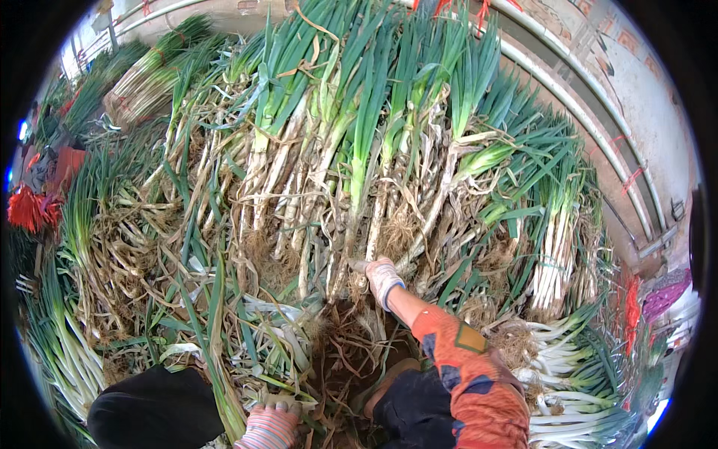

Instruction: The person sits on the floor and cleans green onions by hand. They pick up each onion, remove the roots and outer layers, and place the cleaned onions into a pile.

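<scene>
My right hand (382,276), in a pale work glove, reaches forward to the root ends of a big heap of long green onions (359,168). Its fingers are around the lower end of a soil-stained stalk (377,236); the fingertips are partly hidden. My left hand (272,424), in a striped glove, is low at the bottom edge of the view. A pale stalk piece (289,400) lies against its fingertips; whether the hand grips it I cannot tell. Between my knees are loose roots and dry peelings (350,359).
Peeled white onions (566,387) lie in a pile at right, below a tied bundle (555,264). More cleaned onions (70,348) lie at left. Red ties (33,207) hang at far left. White pipes (583,118) run along the wall behind the heap.
</scene>
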A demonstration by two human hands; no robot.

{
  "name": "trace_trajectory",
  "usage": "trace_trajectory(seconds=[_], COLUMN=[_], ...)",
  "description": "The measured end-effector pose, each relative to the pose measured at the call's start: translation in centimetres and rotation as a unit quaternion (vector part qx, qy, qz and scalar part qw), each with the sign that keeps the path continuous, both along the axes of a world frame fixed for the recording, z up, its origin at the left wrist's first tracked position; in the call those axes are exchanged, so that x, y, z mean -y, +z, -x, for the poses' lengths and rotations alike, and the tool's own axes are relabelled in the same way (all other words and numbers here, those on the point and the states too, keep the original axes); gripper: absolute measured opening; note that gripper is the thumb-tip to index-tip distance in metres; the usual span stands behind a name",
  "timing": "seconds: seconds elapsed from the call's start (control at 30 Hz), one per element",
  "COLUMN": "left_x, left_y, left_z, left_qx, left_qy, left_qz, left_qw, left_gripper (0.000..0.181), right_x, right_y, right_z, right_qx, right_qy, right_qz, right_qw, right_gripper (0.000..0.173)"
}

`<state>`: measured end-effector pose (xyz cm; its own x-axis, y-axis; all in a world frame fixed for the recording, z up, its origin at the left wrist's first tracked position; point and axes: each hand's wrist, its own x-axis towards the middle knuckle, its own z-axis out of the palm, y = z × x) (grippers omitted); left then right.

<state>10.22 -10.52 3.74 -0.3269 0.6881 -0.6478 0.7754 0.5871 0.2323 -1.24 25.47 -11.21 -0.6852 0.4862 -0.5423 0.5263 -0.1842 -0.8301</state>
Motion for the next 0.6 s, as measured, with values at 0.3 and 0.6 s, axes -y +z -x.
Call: trace_trajectory(seconds=[0.3,0.6], left_x=[1.7,-2.2], left_y=[-0.3,6.9], left_z=[1.4,5.2], left_qx=[0.044,0.640], left_qy=[0.313,0.516], left_qz=[-0.243,-0.480], left_qw=[0.917,0.306], left_gripper=[0.052,0.057], right_x=[6.7,22.5], right_y=[24.4,25.9], right_z=[-5.4,-17.6], right_qx=[-0.119,-0.036], right_qy=[0.064,0.570], right_qz=[0.186,0.011], right_qw=[0.973,0.821], right_gripper=[0.046,0.033])
